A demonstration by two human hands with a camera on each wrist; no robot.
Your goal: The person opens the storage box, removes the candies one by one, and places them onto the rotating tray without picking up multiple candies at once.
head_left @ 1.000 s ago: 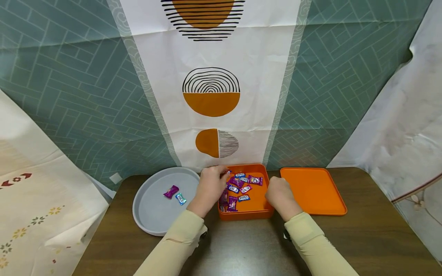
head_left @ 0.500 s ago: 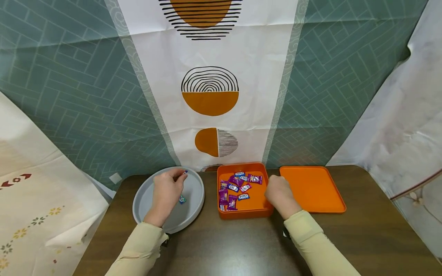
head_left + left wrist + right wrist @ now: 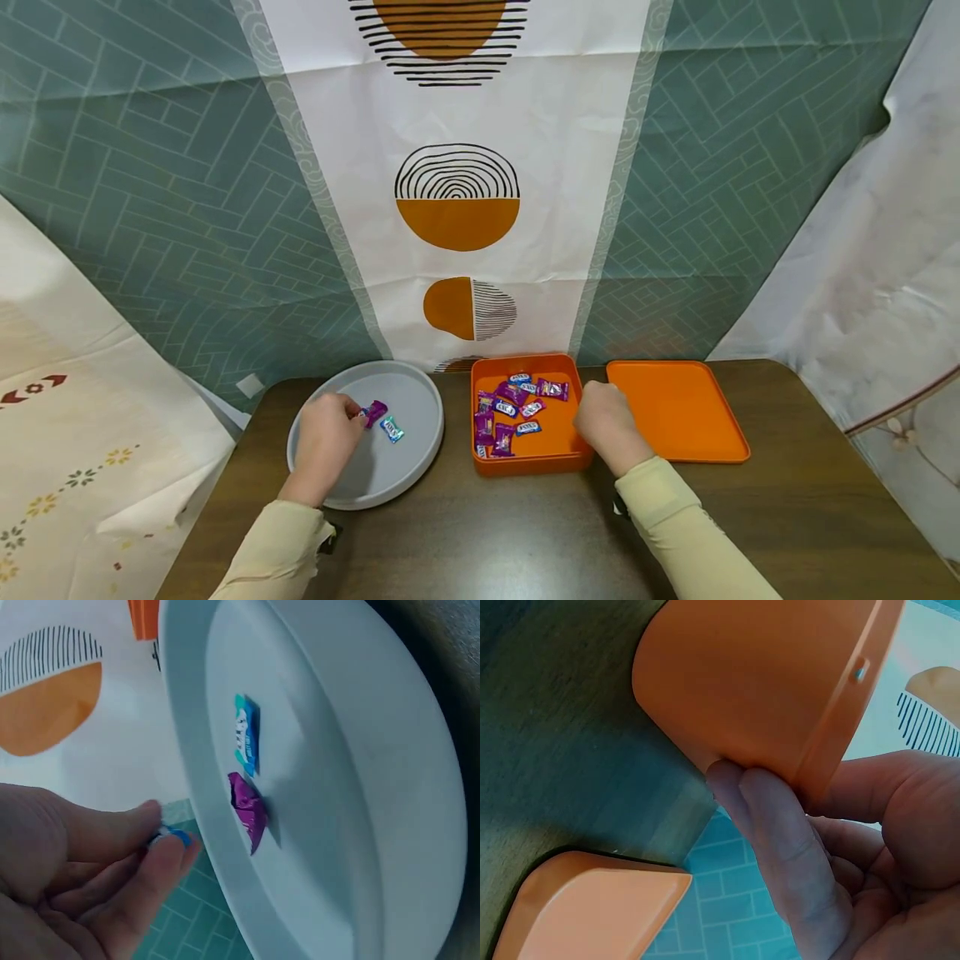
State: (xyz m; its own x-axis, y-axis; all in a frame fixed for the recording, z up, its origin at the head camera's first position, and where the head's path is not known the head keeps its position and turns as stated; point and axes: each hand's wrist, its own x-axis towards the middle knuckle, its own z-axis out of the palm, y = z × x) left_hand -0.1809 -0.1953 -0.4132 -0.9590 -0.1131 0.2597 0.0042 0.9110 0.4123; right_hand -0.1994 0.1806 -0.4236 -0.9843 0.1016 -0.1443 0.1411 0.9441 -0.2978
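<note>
My left hand (image 3: 328, 437) is over the left part of the round grey tray (image 3: 341, 497), pinching a small blue-wrapped candy (image 3: 171, 836) between thumb and fingertips. On the tray lie a purple-wrapped candy (image 3: 249, 811) and a teal-and-blue candy (image 3: 246, 736), side by side. The right hand (image 3: 606, 421) grips the right wall of the orange box (image 3: 532, 467); in the right wrist view its thumb is on the inner side of the rim and its fingers press the outside. Several purple and blue wrapped candies (image 3: 504, 440) lie in that box, mostly toward its left side.
A flat orange lid-like tray (image 3: 675, 412) lies to the right of the box on the dark wooden table (image 3: 480, 542). Behind the table's back edge hangs a patterned cloth (image 3: 457, 317). A pale cloth (image 3: 97, 433) drapes at the left.
The left hand has moved left from the orange box to the grey tray with the small candy, then lower and further left over the tray. The right hand stays at the box wall.
</note>
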